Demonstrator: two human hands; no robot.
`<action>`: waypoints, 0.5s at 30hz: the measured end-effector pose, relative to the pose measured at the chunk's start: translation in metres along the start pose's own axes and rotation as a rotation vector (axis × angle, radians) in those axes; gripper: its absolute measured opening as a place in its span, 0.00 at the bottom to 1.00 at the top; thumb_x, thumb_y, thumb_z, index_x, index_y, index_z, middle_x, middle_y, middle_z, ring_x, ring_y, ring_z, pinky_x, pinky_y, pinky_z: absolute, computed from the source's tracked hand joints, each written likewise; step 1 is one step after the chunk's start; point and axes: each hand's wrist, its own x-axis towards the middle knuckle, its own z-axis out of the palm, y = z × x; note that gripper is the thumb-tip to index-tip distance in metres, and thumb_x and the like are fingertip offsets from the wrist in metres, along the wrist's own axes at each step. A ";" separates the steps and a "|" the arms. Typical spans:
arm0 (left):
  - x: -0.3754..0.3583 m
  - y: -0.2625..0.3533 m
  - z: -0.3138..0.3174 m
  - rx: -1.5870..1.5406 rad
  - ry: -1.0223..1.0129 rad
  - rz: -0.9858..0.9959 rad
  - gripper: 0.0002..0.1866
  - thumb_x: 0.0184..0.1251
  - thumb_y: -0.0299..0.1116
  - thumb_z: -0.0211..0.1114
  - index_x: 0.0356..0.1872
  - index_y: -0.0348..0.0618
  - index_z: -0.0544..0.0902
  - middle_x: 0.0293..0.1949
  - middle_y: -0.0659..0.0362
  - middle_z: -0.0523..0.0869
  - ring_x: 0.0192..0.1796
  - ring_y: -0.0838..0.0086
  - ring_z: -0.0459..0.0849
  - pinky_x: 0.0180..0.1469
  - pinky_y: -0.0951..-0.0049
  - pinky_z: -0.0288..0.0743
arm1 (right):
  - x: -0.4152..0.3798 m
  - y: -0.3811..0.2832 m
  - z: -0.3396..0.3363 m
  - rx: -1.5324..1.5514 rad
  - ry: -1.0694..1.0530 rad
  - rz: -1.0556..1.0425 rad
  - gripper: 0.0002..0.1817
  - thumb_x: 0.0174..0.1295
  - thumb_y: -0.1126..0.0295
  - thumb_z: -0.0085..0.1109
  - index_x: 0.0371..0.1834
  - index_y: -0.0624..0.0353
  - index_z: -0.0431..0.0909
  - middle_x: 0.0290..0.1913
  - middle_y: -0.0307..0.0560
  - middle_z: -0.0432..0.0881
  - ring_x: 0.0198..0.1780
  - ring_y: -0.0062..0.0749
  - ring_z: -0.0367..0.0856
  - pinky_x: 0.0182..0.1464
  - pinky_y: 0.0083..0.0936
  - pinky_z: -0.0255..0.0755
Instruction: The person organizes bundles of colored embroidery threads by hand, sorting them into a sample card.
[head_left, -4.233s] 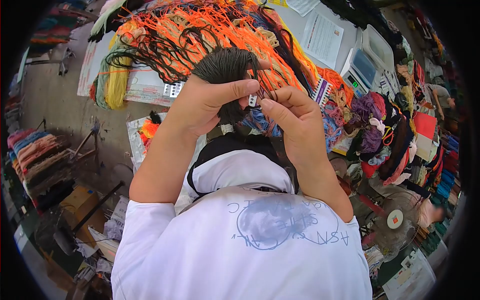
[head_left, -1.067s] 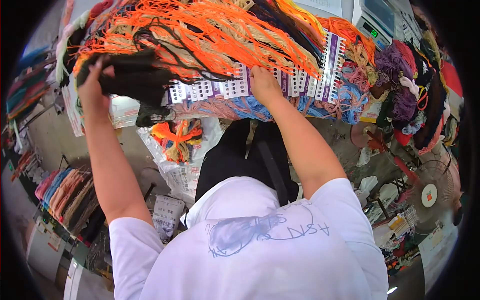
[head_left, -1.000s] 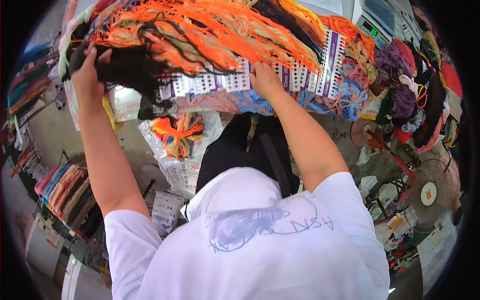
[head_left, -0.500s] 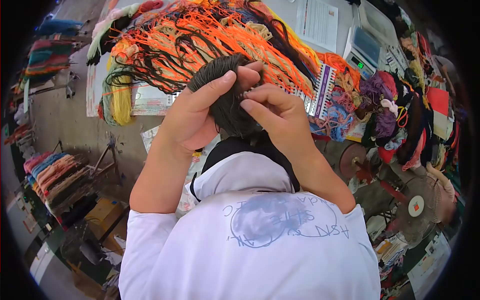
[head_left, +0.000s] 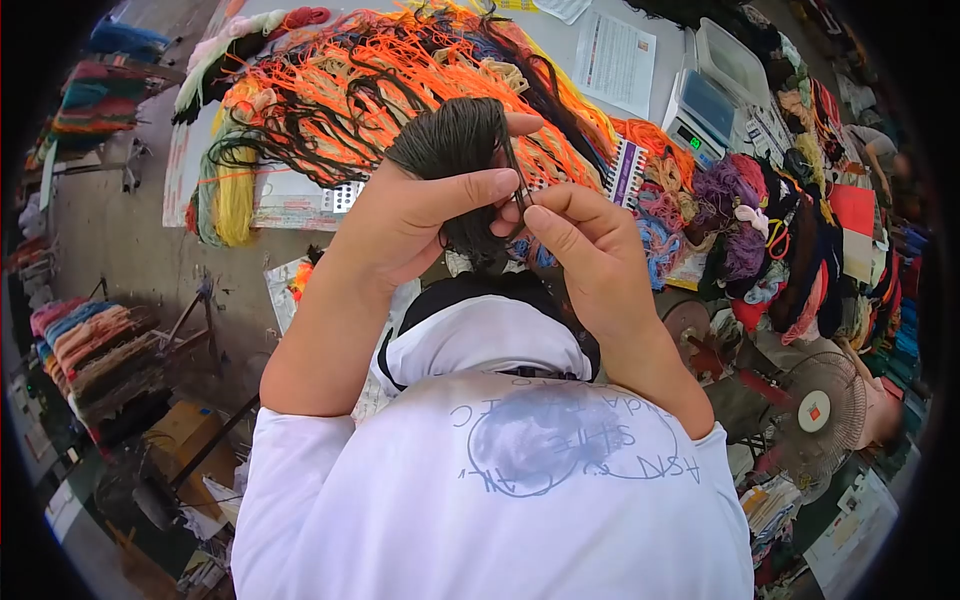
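Observation:
A dark skein of yarn [head_left: 455, 137] hangs draped over my left hand [head_left: 425, 210]. The left thumb lies across it and the index finger sticks out beyond, so the hand is wrapped round the yarn. My right hand [head_left: 585, 235] pinches a few dark strands at the skein's right side between thumb and fingertips. Those strands run up taut to the top of the skein. Past both hands, orange, black and beige yarn [head_left: 330, 110] is heaped on the table [head_left: 300, 205].
At the right of the table stand a digital scale [head_left: 705, 105] and a clear plastic tub [head_left: 735, 60]. A printed sheet [head_left: 615, 62] lies behind the yarn. Tangled coloured yarn [head_left: 745, 200] covers the right side. A fan [head_left: 815, 410] stands at lower right, yarn racks [head_left: 105, 340] at left.
My right hand has moved slightly right and down, drawing strands out from the skein. The left thumb has shifted right across the yarn. The view has tilted a little.

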 end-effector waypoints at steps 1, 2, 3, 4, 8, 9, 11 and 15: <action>0.000 0.000 0.002 0.004 -0.006 -0.004 0.21 0.60 0.23 0.63 0.55 0.34 0.75 0.29 0.59 0.81 0.30 0.77 0.79 0.33 0.76 0.74 | -0.002 -0.001 0.000 0.007 -0.009 -0.006 0.07 0.65 0.75 0.53 0.41 0.68 0.78 0.40 0.45 0.82 0.42 0.24 0.80 0.48 0.20 0.73; -0.001 0.000 0.004 0.008 -0.010 -0.007 0.21 0.60 0.23 0.63 0.56 0.34 0.74 0.28 0.59 0.81 0.30 0.77 0.79 0.33 0.76 0.74 | -0.003 -0.001 -0.001 0.007 -0.008 -0.005 0.07 0.65 0.75 0.53 0.41 0.68 0.78 0.40 0.45 0.82 0.42 0.24 0.80 0.48 0.20 0.73; -0.002 0.000 0.005 0.009 -0.010 -0.008 0.21 0.60 0.23 0.63 0.56 0.34 0.74 0.28 0.59 0.81 0.30 0.77 0.79 0.33 0.76 0.74 | -0.003 -0.002 -0.002 0.013 0.000 -0.017 0.07 0.65 0.75 0.53 0.41 0.68 0.78 0.39 0.45 0.82 0.41 0.24 0.80 0.48 0.20 0.73; -0.003 0.001 0.007 0.007 -0.014 -0.001 0.22 0.59 0.23 0.63 0.56 0.35 0.74 0.29 0.60 0.81 0.30 0.78 0.78 0.33 0.77 0.73 | -0.004 -0.002 -0.002 0.019 0.008 -0.029 0.07 0.64 0.75 0.54 0.40 0.68 0.78 0.38 0.45 0.82 0.41 0.23 0.80 0.47 0.20 0.73; -0.005 -0.002 0.006 0.033 -0.014 0.031 0.23 0.59 0.24 0.63 0.57 0.35 0.74 0.28 0.63 0.80 0.29 0.83 0.75 0.32 0.81 0.69 | -0.009 -0.007 0.000 0.004 0.071 -0.019 0.07 0.63 0.75 0.53 0.37 0.66 0.79 0.35 0.47 0.83 0.38 0.28 0.81 0.43 0.22 0.72; -0.005 -0.002 0.007 0.034 -0.015 0.032 0.23 0.59 0.24 0.63 0.57 0.35 0.74 0.28 0.63 0.80 0.29 0.83 0.75 0.32 0.81 0.69 | -0.010 -0.007 -0.001 0.011 0.070 -0.033 0.07 0.63 0.75 0.53 0.37 0.66 0.79 0.35 0.47 0.83 0.38 0.28 0.81 0.43 0.22 0.72; -0.006 -0.001 0.008 0.083 -0.035 0.043 0.29 0.58 0.26 0.63 0.61 0.30 0.68 0.32 0.62 0.79 0.28 0.82 0.74 0.33 0.81 0.69 | -0.011 -0.006 -0.002 0.017 0.068 -0.046 0.07 0.63 0.75 0.53 0.38 0.66 0.79 0.35 0.47 0.83 0.37 0.28 0.81 0.42 0.22 0.72; -0.008 0.001 0.011 0.085 -0.033 0.039 0.29 0.58 0.26 0.63 0.61 0.30 0.68 0.32 0.63 0.78 0.28 0.83 0.74 0.33 0.82 0.68 | -0.013 -0.006 -0.001 0.062 0.086 -0.045 0.07 0.63 0.76 0.54 0.39 0.67 0.79 0.36 0.46 0.83 0.37 0.25 0.80 0.43 0.20 0.73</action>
